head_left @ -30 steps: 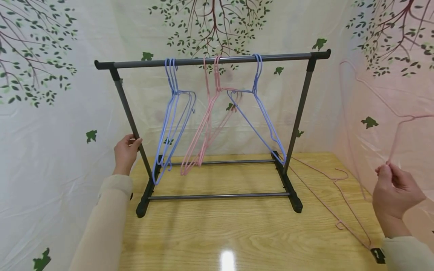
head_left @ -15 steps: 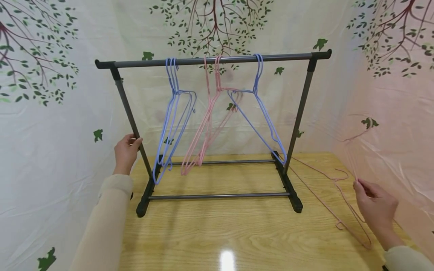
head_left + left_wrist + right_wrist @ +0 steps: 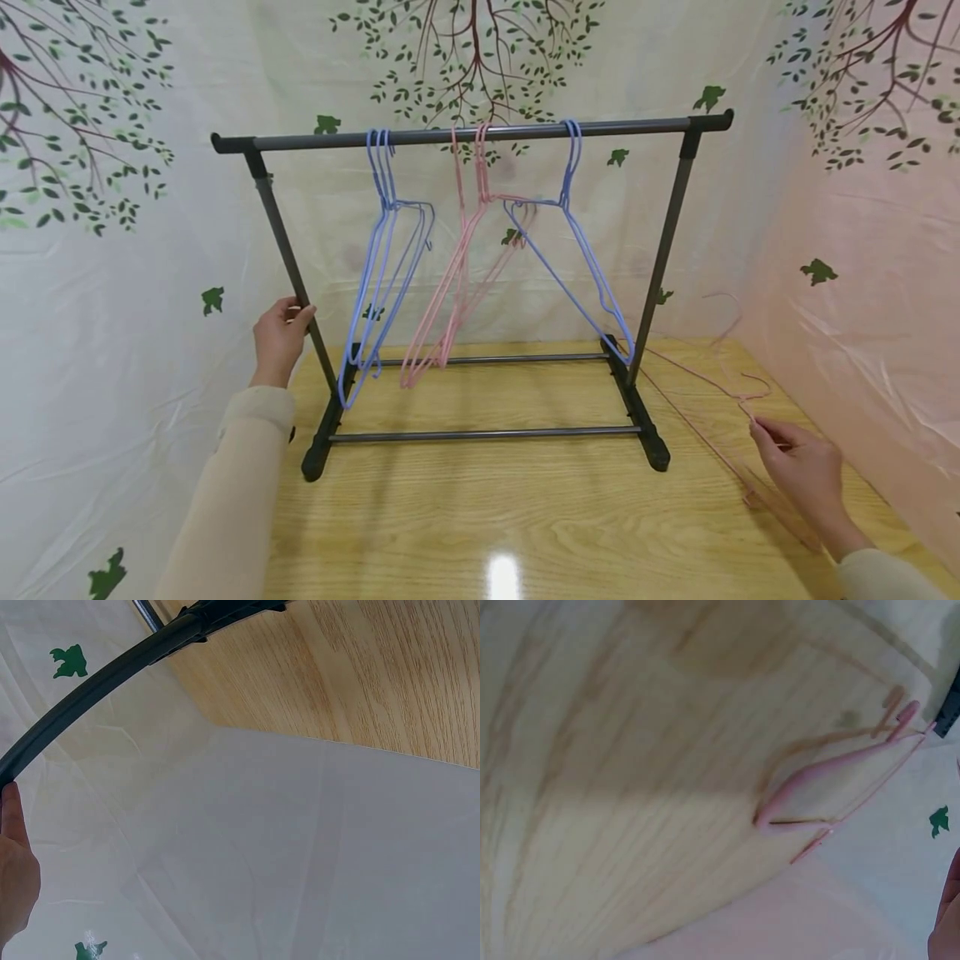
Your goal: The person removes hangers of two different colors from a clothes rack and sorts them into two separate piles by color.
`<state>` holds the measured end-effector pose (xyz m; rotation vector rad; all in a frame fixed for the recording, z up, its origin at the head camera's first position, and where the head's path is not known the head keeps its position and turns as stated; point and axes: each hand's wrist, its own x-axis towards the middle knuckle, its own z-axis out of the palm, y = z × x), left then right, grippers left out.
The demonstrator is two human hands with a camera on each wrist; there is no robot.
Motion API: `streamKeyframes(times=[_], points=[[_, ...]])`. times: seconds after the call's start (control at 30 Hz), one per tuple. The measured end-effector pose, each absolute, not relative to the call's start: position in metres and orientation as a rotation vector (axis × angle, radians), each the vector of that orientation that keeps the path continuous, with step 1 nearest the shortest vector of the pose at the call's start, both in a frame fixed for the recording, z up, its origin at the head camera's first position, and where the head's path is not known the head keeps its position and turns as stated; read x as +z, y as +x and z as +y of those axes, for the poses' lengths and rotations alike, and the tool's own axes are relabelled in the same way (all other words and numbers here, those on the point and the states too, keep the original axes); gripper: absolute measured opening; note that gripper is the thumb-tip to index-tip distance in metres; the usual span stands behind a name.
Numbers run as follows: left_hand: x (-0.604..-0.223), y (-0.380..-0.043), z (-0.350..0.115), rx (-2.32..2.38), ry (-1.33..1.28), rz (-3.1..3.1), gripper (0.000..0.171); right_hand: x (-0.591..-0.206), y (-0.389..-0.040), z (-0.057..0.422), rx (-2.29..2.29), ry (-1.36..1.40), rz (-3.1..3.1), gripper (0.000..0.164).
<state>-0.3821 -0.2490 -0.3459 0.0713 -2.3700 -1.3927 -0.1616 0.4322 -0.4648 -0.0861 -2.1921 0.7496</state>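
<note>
My left hand (image 3: pixel 279 337) grips the left post (image 3: pixel 286 242) of a black clothes rack, thumb and fingers around it. In the left wrist view, part of that hand (image 3: pixel 18 881) shows against the dark post (image 3: pixel 90 697). On the right, my right hand (image 3: pixel 806 467) pinches a thin pink clothes hanger (image 3: pixel 738 312), faint with motion blur, low over the table. Beneath it another pink hanger (image 3: pixel 693 372) lies on the wood. The right wrist view catches a pink hanger (image 3: pixel 817 771) on the table and the edge of my hand (image 3: pixel 946 915).
From the rack's top bar (image 3: pixel 300 143) hang blue hangers (image 3: pixel 387 200) at left, pink hangers (image 3: pixel 482 179) mid-bar and blue hangers (image 3: pixel 592 250) at right. Its black feet (image 3: pixel 651 446) stand on the wooden table (image 3: pixel 480 508). Leaf-patterned sheeting (image 3: pixel 862 333) encloses the back and sides.
My right hand has moved left and down with the pink hanger, from raised at the far right to low above the table. The left hand and the rack stay put.
</note>
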Motion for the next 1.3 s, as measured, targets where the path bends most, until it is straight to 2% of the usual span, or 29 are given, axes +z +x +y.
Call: streamKeyframes(times=[0.17, 0.4, 0.83, 1.03, 1.3], points=[[-0.345, -0.381, -0.249, -1.401, 0.069, -2.358, 0.045, -0.473, -0.162, 0.434, 0.757, -0.117, -2.289, 0.014], [-0.347, -0.381, -0.247, -1.403, 0.055, -2.333, 0.042, -0.481, -0.164, 0.444, 0.879, -0.269, -2.423, 0.031], [-0.345, -0.381, -0.248, -1.409, 0.074, -2.353, 0.041, -0.488, -0.175, 0.473, 0.622, -0.295, -2.551, 0.034], [-0.346, -0.38, -0.248, -1.411, 0.074, -2.364, 0.042, -0.486, -0.174, 0.482, 0.666, -0.369, -2.596, 0.045], [-0.345, -0.378, -0.249, -1.393, 0.055, -2.355, 0.042, -0.476, -0.179, 0.481, 0.702, -0.356, -2.569, 0.045]])
